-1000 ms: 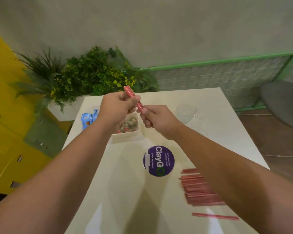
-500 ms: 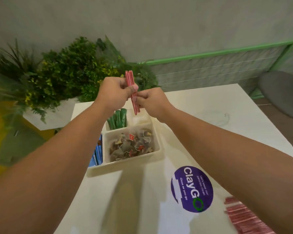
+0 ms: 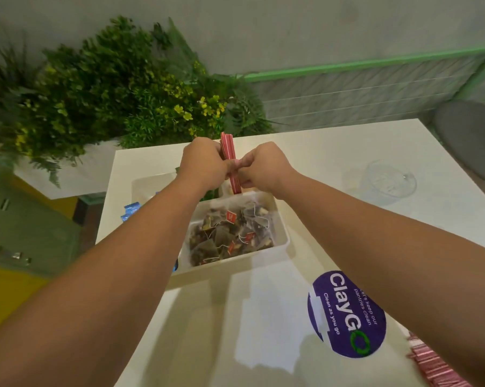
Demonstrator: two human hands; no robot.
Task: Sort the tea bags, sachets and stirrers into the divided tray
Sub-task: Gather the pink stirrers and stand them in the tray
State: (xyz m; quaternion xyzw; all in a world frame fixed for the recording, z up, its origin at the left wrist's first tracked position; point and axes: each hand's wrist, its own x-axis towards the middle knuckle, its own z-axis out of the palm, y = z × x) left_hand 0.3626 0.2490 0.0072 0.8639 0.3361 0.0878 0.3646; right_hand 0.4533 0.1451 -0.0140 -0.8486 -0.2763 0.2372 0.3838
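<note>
Above the far end of the divided tray [image 3: 230,265], the left hand [image 3: 205,160] and the right hand [image 3: 259,166] meet around a bundle of red stick sachets [image 3: 228,149]. Both pinch it with curled fingers and hold it nearly upright. Its lower end hangs just over the small back compartment on the right, not yet inside.

The sorting looks well advanced. The large near compartment is heaped with tea bags [image 3: 230,233], their strings and red tags tangled together. Green sachets [image 3: 212,194] peek out of a back compartment beneath the left wrist. Blue sachets [image 3: 129,210] show beside the left forearm at the tray's left, though the arm hides exactly which section they sit in. This bundle has yet to be set down. A loose pile of red sachets [image 3: 434,364] also waits on the table [image 3: 235,344] at the lower right, well apart from the tray, so more trips seem likely.

Around the work, a round purple sticker [image 3: 347,314] lies flat on the tabletop, and a clear plastic lid [image 3: 389,177] rests near the far right. Leafy plants [image 3: 110,88] stand behind the table, and a grey chair [image 3: 470,135] is off to the right. Nothing blocks the drop. The target slot is narrow, though, and the tea bags crowd just beside it.
</note>
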